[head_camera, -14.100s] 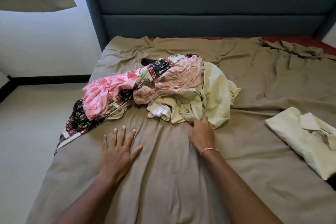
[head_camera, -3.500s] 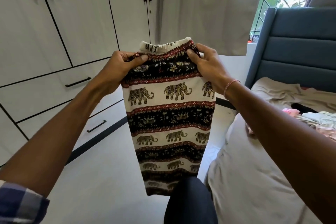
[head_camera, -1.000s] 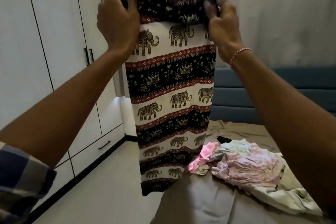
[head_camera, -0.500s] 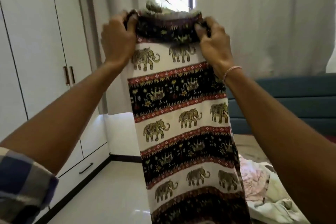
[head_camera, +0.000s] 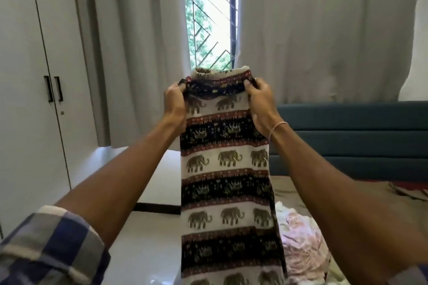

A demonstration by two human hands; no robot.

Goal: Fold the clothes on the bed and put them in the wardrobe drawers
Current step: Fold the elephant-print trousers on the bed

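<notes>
1. A person holds a pair of elephant-print trousers [head_camera: 225,169] up at chest height in front of a barred window [head_camera: 208,30], both arms stretched forward.
2. The left hand [head_camera: 174,103] grips the left end of the waistband [head_camera: 220,80], fingers curled round the dark gathered cloth.
3. The right hand [head_camera: 259,104] pinches the right end of the same waistband, thumb on the near side; a thin bracelet [head_camera: 278,126] circles that wrist.
4. The trousers hang straight down between the two hands as one long panel, banded in black, red and white with rows of elephants, their lower end running out of the bottom of the view.
5. The garment hangs above the near edge of the bed [head_camera: 298,190] and the pale floor [head_camera: 143,238] beside it.
6. A heap of unfolded clothes [head_camera: 301,243], pink and cream, lies on the bed's brown sheet just right of the hanging cloth.
7. White wardrobe doors [head_camera: 27,99] with black handles [head_camera: 53,88] stand at left; pale curtains [head_camera: 324,30] frame the window, and a teal headboard [head_camera: 359,141] runs behind the bed.
8. A blue checked sleeve [head_camera: 46,245] shows on the left arm.
</notes>
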